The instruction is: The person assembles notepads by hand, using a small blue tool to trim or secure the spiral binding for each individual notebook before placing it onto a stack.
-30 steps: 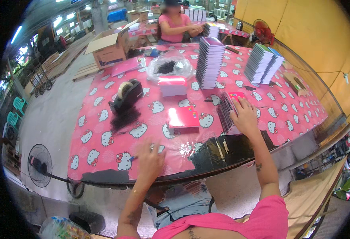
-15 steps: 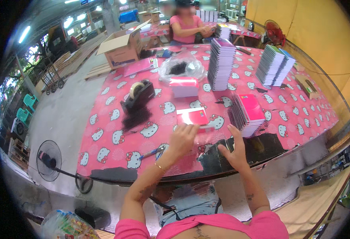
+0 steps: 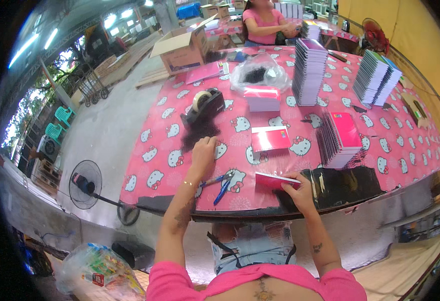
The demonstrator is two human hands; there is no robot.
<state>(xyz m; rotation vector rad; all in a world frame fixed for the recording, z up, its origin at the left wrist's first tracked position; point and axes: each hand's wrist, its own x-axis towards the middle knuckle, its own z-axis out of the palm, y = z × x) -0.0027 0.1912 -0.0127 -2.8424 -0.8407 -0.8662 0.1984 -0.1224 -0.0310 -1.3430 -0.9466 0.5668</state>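
My right hand (image 3: pixel 301 192) is closed on a thin pink notebook (image 3: pixel 274 181), tilted up just above the table's near edge. My left hand (image 3: pixel 204 151) has its fingers curled together at the edge of a pile of black binding coils (image 3: pixel 198 136); what sits between the fingertips is hidden. Between and beyond my hands, a pink notebook with a white strip (image 3: pixel 270 139) lies flat. To the right stands a stack of coil-bound pink notebooks (image 3: pixel 344 138). Near my left forearm lie blue-handled cutters (image 3: pixel 216 180) and a blue pen (image 3: pixel 222 192).
A tape dispenser (image 3: pixel 203 106) stands behind the coils. Farther back are a stack of pink pads (image 3: pixel 262 100), a clear plastic bag (image 3: pixel 272 78), a tall notebook stack (image 3: pixel 308 75), green and blue notebooks (image 3: pixel 373 80) and an open carton (image 3: pixel 182 55). A co-worker (image 3: pixel 265 25) works beyond.
My left hand has moved from the flat notebook leftward to the black coils. My right hand, open before, now grips a thin pink notebook. The view has shifted, and the blue pen now shows.
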